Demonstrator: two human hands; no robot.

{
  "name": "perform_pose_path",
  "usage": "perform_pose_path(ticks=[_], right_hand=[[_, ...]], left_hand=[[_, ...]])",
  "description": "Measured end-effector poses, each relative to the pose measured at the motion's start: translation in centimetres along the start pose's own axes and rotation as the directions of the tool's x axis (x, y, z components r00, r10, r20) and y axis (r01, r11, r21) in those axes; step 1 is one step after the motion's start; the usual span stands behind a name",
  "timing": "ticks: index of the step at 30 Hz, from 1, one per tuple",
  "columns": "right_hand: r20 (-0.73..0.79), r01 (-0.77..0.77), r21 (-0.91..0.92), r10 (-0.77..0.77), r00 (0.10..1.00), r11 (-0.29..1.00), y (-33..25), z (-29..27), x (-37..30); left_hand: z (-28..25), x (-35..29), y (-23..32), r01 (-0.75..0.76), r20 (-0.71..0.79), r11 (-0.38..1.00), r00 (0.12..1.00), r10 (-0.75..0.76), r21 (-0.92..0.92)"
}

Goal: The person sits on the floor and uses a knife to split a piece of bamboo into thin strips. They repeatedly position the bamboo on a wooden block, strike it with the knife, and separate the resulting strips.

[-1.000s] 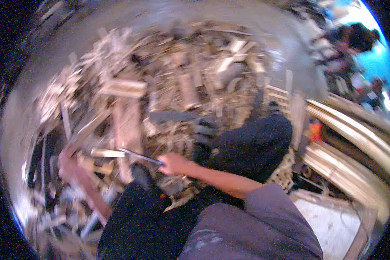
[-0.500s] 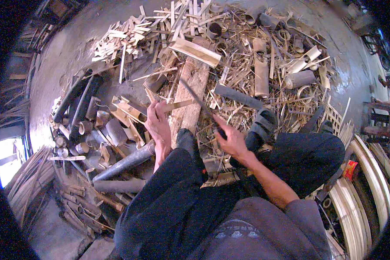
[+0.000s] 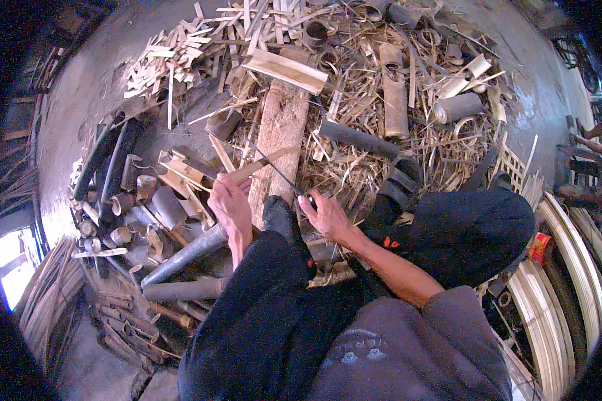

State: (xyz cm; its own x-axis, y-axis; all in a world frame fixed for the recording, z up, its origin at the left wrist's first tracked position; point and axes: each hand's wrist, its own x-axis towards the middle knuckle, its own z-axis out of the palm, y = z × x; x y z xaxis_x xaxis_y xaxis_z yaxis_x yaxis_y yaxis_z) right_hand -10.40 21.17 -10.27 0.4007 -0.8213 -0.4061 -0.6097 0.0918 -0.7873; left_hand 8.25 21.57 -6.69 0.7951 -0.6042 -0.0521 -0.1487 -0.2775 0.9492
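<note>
Beside the board (image 3: 284, 120), my left hand (image 3: 231, 206) pinched a flat strip (image 3: 279, 156); my right hand (image 3: 326, 215) curled its fingers round a knife (image 3: 285, 178).

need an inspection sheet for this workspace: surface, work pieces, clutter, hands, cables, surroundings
Surface: wooden board, grey floor around.
Job's things: bamboo strip and knife, the knife crossing the strip in this view; contact cannot be told.
Clutter: shavings, a pile of pale strips, cut bamboo tubes.
Hands: left hand grips the bamboo strip; right hand grips the knife by its handle.
Cables: nothing seen.
Surroundings: curved slats at right, bright window opening at left.
</note>
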Motion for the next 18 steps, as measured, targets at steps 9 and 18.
perform_pose_path(ticks=[9, 18], right_hand=[[-0.044, 0.026, -0.018, -0.027, 0.999, 0.999, 2.7, -0.1, 0.9], [0.032, -0.066, -0.028, 0.067, 0.997, 0.997, 2.6, 0.4, 0.2]], left_hand=[[1.1, -0.2, 0.5, -0.223, 0.028, 0.944, 0.974, 0.223, 0.245], [0.1, 0.4, 1.0, -0.081, 0.131, 0.991, 0.989, 0.067, 0.105]])
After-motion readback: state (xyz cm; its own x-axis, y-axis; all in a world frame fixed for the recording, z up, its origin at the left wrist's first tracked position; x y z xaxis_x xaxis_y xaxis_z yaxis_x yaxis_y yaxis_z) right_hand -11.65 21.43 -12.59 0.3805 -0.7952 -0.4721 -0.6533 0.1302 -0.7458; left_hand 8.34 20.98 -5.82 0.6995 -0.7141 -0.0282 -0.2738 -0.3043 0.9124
